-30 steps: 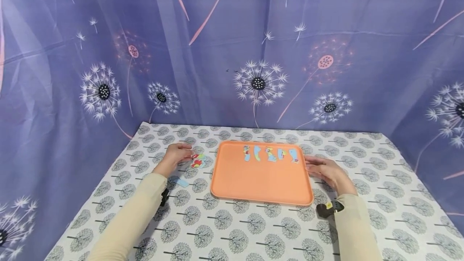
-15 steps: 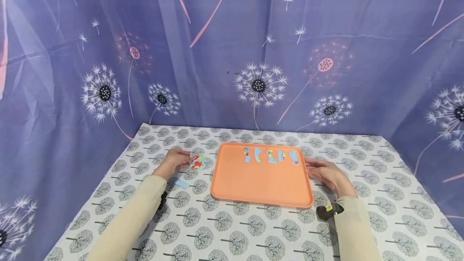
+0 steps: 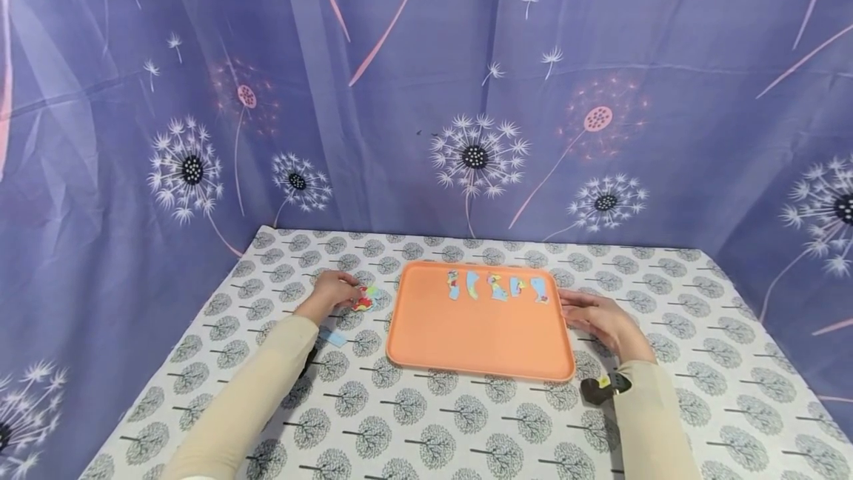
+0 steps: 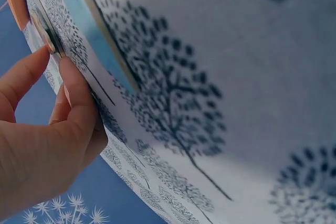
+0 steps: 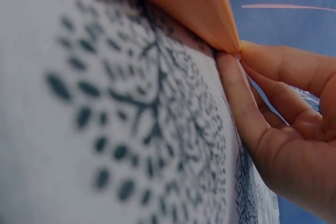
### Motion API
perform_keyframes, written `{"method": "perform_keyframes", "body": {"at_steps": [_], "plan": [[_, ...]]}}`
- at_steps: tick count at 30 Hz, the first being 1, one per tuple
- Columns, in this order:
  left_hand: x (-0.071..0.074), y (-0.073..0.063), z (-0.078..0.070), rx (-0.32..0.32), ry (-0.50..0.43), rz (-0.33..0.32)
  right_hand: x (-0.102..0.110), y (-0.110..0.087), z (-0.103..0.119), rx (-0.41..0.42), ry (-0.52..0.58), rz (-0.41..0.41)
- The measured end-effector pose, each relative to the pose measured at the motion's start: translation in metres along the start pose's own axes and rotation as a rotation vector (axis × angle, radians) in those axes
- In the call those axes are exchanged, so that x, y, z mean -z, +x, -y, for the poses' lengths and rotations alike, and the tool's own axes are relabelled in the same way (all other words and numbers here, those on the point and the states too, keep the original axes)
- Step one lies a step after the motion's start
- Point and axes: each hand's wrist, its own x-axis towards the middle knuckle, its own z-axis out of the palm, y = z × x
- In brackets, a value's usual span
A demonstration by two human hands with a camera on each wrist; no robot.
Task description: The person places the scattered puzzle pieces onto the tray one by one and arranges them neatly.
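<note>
In the head view my left hand (image 3: 333, 290) is at a small cluster of red and green puzzle pieces (image 3: 364, 299) left of the tray. The left wrist view shows its thumb and forefinger pinching the edge of a thin puzzle piece (image 4: 47, 31). A flat light-blue piece (image 3: 333, 337) lies on the cloth nearer the forearm. On the right, my other hand (image 3: 603, 318) holds the side rim of the orange tray (image 3: 480, 339) between thumb and fingers, low against the tablecloth. Several blue puzzle pieces (image 3: 498, 287) lie in a row along the tray's far side.
A white tablecloth (image 3: 433, 443) with grey tree prints covers the table. Behind and beside it hangs a purple-blue curtain (image 3: 400, 139) with dandelion prints. A dark wrist device (image 3: 603, 389) sits at the right cuff.
My left hand has moved a little right onto the red and green pieces, its fingertips now overlapping their left edge. The right hand stays at the tray's rim.
</note>
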Motion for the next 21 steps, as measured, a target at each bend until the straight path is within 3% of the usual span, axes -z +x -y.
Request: {"method": "perform_keyframes", "body": {"at_steps": [8,15,21], "plan": [[-0.0017,-0.0011,-0.0022,0.015,0.044,0.009,-0.0002,0.0005,-0.0021,0.001,0.007,-0.005],[-0.0012,-0.0005,-0.0033,0.002,0.004,0.040,-0.0006,-0.0004,-0.0006,0.005,-0.010,-0.011],[-0.0001,0.0006,-0.0022,0.023,0.010,0.020,-0.0004,0.0000,-0.0004,0.009,-0.010,-0.013]]}}
